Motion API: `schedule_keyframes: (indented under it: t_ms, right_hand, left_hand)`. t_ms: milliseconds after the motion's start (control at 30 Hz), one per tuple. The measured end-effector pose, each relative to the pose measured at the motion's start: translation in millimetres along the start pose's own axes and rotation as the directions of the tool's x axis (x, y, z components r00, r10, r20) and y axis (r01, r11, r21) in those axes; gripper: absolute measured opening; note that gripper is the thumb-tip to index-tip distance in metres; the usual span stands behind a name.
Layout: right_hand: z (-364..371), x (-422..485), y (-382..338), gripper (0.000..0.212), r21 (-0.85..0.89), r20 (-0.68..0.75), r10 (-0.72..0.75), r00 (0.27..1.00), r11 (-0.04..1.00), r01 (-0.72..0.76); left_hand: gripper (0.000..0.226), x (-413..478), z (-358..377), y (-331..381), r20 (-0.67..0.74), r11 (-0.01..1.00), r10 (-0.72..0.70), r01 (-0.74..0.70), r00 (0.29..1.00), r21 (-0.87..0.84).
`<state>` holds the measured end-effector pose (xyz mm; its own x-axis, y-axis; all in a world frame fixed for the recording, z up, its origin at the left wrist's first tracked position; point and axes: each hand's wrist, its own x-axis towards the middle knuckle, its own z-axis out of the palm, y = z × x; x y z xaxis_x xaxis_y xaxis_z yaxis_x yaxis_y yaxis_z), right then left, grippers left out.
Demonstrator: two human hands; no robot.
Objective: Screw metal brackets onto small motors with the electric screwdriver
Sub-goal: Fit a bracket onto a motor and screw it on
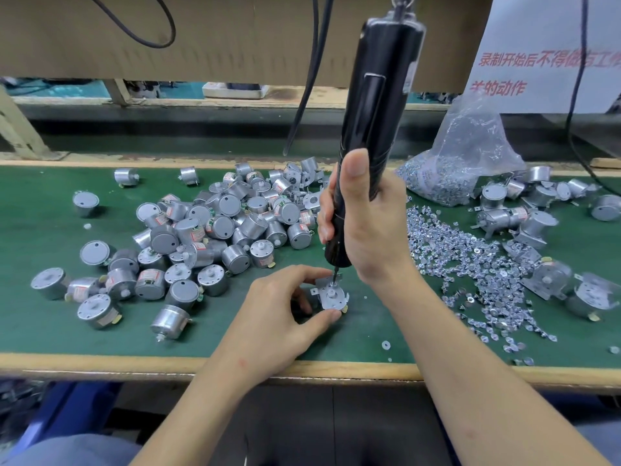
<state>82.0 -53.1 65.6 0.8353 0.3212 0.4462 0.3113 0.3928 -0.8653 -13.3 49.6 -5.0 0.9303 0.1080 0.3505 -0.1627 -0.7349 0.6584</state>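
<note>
At the green bench's six o'clock, the left hand pinches a small motor between thumb and curled fingers, with a metal bracket on top. The right hand grips the black electric screwdriver upright, its bit on the bracket's twelve o'clock edge. Loose motors heap at ten o'clock and screws scatter at three.

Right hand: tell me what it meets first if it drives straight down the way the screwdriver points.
The metal bracket on the small motor that the left hand pinches. The right hand grips the electric screwdriver, whose bit seems to touch the bracket's top, though exact contact is hard to confirm.
</note>
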Motion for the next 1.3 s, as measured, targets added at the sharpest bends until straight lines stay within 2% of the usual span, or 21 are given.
schedule_keyframes:
  t_ms: [133,300,500,733,933,1300]
  right_hand:
    - [0.6,0.4,0.2,0.066,0.007,-0.009,0.001,1.0,1.0,-0.001]
    - [0.9,0.9,1.1,0.082,-0.005,0.002,0.001,1.0,1.0,-0.001]
    - [1.0,-0.4,1.6,0.075,0.006,0.006,0.014,1.0,1.0,-0.014]
    - [1.9,-0.7,2.7,0.09,-0.013,0.027,0.009,1.0,1.0,-0.008]
    - [3.0,-2.9,1.9,0.077,-0.071,0.06,-0.001,0.998,0.997,0.006]
    - [7.6,-2.3,3.9,0.081,-0.098,0.049,0.006,0.999,0.995,-0.002]
  left_hand:
    - [0.041,0.0,-0.1,0.9,0.0,1.0,-0.008,0.008,1.0,0.001]
    - [0.041,0.4,0.2,1.4,0.009,1.0,-0.023,0.023,1.0,-0.005]
    - [0.04,0.6,0.6,1.1,0.006,1.0,-0.025,0.025,1.0,-0.004]
    - [0.039,0.8,0.3,1.9,0.004,1.0,-0.019,0.019,1.0,-0.004]
    - [0.051,1.3,3.6,2.6,0.044,0.999,-0.027,0.026,0.999,0.029]
    - [0.041,3.4,6.0,3.9,0.038,0.997,-0.042,0.039,0.998,0.064]
